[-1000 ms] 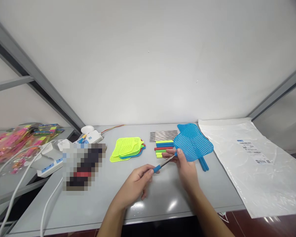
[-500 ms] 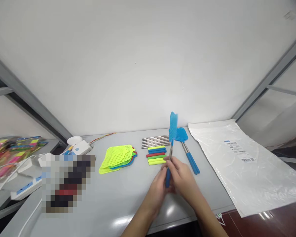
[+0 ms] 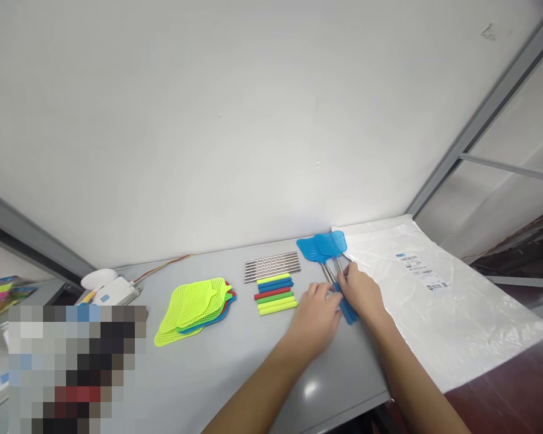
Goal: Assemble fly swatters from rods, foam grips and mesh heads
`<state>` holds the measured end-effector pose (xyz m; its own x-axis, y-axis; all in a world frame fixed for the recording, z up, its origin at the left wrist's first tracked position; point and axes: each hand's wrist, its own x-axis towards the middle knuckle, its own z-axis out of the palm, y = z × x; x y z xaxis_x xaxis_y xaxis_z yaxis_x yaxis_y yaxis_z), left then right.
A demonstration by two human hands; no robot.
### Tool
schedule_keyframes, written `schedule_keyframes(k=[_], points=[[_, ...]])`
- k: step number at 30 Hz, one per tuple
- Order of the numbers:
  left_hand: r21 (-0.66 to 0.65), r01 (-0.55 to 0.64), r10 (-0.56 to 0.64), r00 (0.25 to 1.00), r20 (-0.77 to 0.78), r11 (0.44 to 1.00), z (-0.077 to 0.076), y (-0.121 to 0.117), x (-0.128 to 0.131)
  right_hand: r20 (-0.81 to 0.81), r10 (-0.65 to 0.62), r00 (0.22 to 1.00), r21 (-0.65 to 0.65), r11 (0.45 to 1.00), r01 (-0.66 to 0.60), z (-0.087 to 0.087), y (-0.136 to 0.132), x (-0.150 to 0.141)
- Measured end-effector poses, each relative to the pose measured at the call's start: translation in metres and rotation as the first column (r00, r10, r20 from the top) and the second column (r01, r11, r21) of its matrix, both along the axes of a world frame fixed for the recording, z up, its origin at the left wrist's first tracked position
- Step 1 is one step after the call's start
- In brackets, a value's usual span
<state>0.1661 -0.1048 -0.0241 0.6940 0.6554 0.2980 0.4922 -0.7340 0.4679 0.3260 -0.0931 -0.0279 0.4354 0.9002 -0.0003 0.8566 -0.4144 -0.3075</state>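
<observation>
Blue mesh fly swatters (image 3: 329,246): overlapping, on grey table (image 3: 199,374) by white mailer (image 3: 416,325) | Left hand (image 3: 319,310), right hand (image 3: 361,290): fingers part-curled at steel shafts (image 3: 327,273); firm hold cannot be told | Risk: uneven sideways nudge could fan the swatters apart.

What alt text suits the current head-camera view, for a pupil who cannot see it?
A person's hands are at the handles of blue mesh swatters on a grey table. To the left are coloured tubes, metal rods and stacked mesh heads, mostly yellow; a white plastic package lies to the right.
</observation>
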Motion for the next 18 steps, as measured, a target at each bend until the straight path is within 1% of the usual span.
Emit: schedule_keyframes(k=[3,6,10,18], points=[[0.121,-0.017,0.034,0.989,-0.141,0.992,-0.01,0.007,0.014,-0.005,0.04,0.999,-0.009,0.999,-0.04,-0.004,0.002,0.003],[0.196,-0.021,0.061,0.978,-0.199,0.98,-0.018,0.013,0.017,-0.031,0.112,0.993,0.001,0.994,-0.112,-0.005,-0.002,0.006],[0.234,-0.023,0.081,0.967,-0.243,0.972,-0.025,0.017,0.014,-0.073,0.189,0.979,0.012,0.982,-0.189,-0.008,-0.01,0.009],[0.274,-0.03,0.103,0.961,-0.257,0.961,-0.027,0.02,0.014,-0.036,0.181,0.983,0.006,0.983,-0.181,-0.02,-0.013,0.009]])
